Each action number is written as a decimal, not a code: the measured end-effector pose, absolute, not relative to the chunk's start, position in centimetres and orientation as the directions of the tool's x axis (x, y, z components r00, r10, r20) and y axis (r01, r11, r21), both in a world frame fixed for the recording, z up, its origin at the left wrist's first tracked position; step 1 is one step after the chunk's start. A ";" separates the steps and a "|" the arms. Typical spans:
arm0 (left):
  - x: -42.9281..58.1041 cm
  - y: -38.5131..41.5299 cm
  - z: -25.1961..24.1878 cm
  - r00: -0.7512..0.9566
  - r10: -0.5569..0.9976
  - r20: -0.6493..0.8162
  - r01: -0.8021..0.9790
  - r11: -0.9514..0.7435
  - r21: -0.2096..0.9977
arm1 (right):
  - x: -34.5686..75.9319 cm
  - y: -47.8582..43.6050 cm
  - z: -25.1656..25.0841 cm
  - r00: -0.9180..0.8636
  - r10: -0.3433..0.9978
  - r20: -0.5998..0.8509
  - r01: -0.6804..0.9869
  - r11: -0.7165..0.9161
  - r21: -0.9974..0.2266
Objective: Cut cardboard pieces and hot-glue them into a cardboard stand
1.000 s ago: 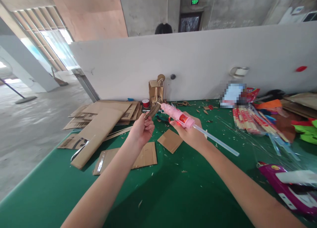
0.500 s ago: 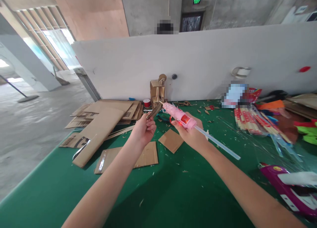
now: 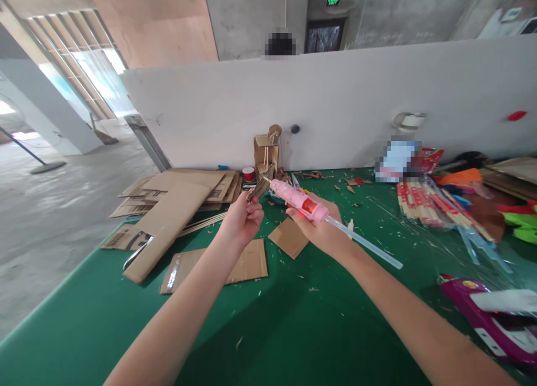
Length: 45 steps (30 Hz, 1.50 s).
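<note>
Basically, L hand fingers pinch cardbd strip, long axis near-left to far-right, above counter; R hand fingers wrapped round glue gun, nozzle pointing far-left at strip, contact unclear.

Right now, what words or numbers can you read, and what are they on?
"EXIT": green sign; characters above it too small to read.
Glue gun: orange label, too small.
Cardboard: dark print, too blurred.
Red-and-white packs: print too small.
Purple thing: yellow label, too blurred.
I can't read any numbers.
</note>
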<state>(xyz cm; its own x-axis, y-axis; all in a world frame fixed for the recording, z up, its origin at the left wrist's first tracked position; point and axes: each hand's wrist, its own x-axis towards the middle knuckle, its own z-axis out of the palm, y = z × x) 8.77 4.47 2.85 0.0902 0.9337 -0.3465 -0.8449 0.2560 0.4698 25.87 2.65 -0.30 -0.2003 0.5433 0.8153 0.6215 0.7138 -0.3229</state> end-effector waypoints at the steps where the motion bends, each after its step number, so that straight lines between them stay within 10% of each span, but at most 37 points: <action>1: 8.8 4.5 2.9 0.089 0.931 -0.355 -0.845 0.259 0.468 | 25.8 2.6 -0.4 -0.229 0.543 0.808 0.613 0.725 -0.314; 45: 8.5 4.4 2.5 0.094 0.954 -0.284 -0.863 0.220 0.454 | 24.9 1.9 -1.4 -0.225 0.513 0.828 0.607 0.739 -0.293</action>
<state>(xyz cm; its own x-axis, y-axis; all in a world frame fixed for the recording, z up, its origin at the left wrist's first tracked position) 8.48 4.37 2.52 0.0939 0.9543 -0.2838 -0.8632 0.2201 0.4543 24.92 1.91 -1.44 -0.2250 0.5135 0.8281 0.6068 0.7388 -0.2932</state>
